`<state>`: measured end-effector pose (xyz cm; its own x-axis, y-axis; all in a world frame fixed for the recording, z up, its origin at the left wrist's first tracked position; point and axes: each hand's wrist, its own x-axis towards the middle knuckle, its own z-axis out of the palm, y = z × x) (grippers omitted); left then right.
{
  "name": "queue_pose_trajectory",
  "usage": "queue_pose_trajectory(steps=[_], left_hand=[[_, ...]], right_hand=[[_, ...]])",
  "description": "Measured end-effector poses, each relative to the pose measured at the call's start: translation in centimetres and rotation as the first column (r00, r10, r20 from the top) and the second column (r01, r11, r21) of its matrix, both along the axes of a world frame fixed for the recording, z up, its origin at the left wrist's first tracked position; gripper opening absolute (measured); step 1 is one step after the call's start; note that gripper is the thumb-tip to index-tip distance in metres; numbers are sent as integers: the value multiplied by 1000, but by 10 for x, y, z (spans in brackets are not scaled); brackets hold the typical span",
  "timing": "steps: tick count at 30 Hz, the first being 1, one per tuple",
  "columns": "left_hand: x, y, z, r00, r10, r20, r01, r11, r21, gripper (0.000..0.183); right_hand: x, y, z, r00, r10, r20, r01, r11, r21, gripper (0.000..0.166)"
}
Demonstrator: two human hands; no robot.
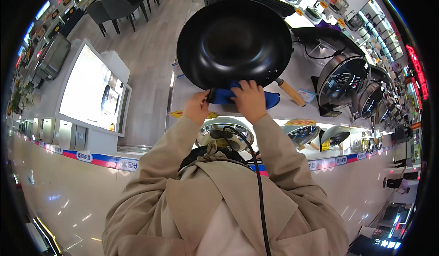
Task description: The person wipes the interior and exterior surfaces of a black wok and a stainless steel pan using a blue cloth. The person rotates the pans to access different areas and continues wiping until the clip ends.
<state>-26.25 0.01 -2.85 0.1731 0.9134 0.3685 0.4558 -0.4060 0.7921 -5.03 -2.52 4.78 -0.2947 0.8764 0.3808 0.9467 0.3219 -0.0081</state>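
Note:
A large black wok (236, 43) stands tilted on a white display counter (187, 98), its inside facing up and toward me. Its wooden handle (291, 93) points down to the right. At the wok's near rim lies a blue cloth (223, 97) with a dark part at its left end. My left hand (198, 107) pinches that left end between thumb and fingers. On the cloth's middle, my right hand (251, 100) grips it with bent fingers. The cloth's right end sticks out past this hand. Whether the cloth touches the wok's rim is hard to tell.
Glass-lidded pans (343, 81) line the counter to the right, beside a price tag (307, 95). More pans (301, 134) sit on the lit shelf below. A black cable (259, 187) hangs down my front. On the left stands a lit display case (91, 88).

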Motion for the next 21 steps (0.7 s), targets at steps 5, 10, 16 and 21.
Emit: queue_pose_trajectory(steps=[5, 10, 16, 21], left_hand=[[-40, 22, 28, 952, 266, 151, -272, 962, 20, 45], [-45, 54, 78, 947, 299, 117, -302, 953, 12, 40], [-36, 73, 81, 971, 238, -2, -235, 961, 147, 34], [-29, 74, 73, 949, 297, 108, -309, 943, 120, 28]], right_hand=[[22, 3, 49, 933, -148, -329, 203, 969, 141, 27], [-64, 59, 73, 943, 166, -288, -26, 901, 433, 48], [-55, 110, -10, 866, 350, -358, -449, 860, -245, 42], [2, 105, -3, 833, 400, -382, -552, 553, -625, 42]])
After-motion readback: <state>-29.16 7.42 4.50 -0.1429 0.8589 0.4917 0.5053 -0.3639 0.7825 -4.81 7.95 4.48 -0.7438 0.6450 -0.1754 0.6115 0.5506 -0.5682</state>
